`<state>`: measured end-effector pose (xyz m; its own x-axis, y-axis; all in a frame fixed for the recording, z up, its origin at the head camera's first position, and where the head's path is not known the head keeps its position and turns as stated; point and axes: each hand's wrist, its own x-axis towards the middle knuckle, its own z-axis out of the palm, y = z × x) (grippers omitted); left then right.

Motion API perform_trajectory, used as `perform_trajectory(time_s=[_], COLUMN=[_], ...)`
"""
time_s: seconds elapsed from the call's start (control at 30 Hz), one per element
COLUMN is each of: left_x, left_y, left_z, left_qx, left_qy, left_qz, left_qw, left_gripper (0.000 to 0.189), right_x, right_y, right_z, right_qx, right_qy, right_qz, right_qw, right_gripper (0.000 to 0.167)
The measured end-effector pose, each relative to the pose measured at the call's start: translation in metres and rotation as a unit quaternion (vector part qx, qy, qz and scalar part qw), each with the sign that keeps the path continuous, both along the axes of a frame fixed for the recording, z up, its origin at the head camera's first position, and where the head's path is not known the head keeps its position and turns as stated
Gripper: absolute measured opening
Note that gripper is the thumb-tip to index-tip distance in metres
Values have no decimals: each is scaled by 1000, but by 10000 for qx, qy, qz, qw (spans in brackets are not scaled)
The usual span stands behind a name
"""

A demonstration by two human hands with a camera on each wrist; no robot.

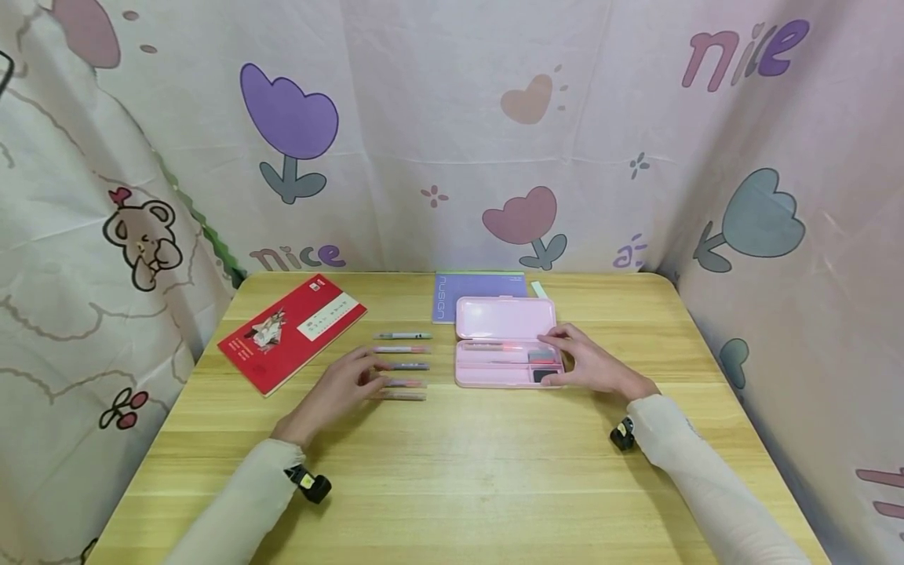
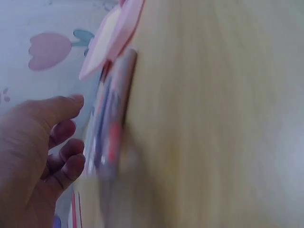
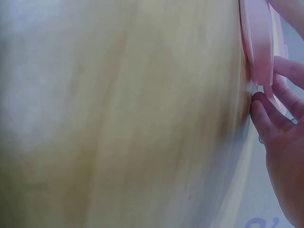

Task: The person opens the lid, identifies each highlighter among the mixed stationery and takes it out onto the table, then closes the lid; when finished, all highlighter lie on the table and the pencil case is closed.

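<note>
Several pens lie in a column on the table, among them a white pen [image 1: 402, 336] at the back and a dark blue pen [image 1: 411, 366]. My left hand [image 1: 346, 384] hovers over their left ends, fingers loosely bent. In the left wrist view nothing shows between its thumb and fingers [image 2: 72, 161]. To the right, a pink pencil case [image 1: 494, 379] stands with its lid raised. It holds a pen [image 1: 486, 346], a grey and red block [image 1: 542, 358] and a small black item [image 1: 545, 376]. My right hand [image 1: 589, 365] grips the case's right end, thumb at the front corner.
A red booklet [image 1: 282, 345] lies at the left back. Behind the case, a purple notebook [image 1: 480, 289] is partly covered by the lid, with a small white strip [image 1: 538, 289] beside it. Patterned curtains [image 1: 395, 141] surround the table's far edge and sides.
</note>
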<state>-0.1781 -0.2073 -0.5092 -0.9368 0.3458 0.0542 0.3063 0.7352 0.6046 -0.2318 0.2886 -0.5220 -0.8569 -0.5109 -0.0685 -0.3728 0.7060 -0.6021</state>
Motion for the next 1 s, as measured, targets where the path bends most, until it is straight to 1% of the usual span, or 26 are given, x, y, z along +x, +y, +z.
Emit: perform_trajectory(time_s=[0.03, 0.13, 0.2, 0.37, 0.47, 0.5, 0.6, 0.8, 0.87, 1.0], left_x=[-3, -14, -22, -41, -49, -50, -55, -62, -63, -63], left_y=[6, 28, 42, 75, 92, 97, 110, 127, 130, 134], left_z=[2, 7, 9, 9, 9, 9, 8, 3, 1, 2], left_qx=[6, -7, 24, 4, -63, -51, -113, -481, -598, -692], left_qy=[24, 89, 44, 25, -12, -65, -50, 448, 530, 512], left_qz=[-5, -162, -251, -581, -795, -844, -1050, -1431, -1503, -1541], left_qw=[10000, 9998, 9997, 9983, 9968, 9964, 9944, 9875, 9854, 9843], left_gripper=[28, 29, 29, 26, 26, 26, 28, 27, 27, 28], right_x=[0, 0, 0, 0, 0, 0, 1, 1, 1, 1], right_y=[0, 0, 0, 1, 1, 1, 0, -1, -1, 0], right_z=[0, 0, 0, 0, 0, 1, 2, 2, 2, 1], right_qx=[-1, -12, -5, 15, -4, -8, -31, -57, -66, -55], right_qy=[1, -8, -15, 32, 53, 59, 33, -4, -25, -32], right_qz=[-4, -16, -26, 2, 22, 19, 8, -10, -14, -25], right_qw=[10000, 10000, 10000, 10000, 10000, 10000, 10000, 10000, 10000, 10000], right_gripper=[97, 96, 96, 96, 97, 97, 96, 94, 94, 95])
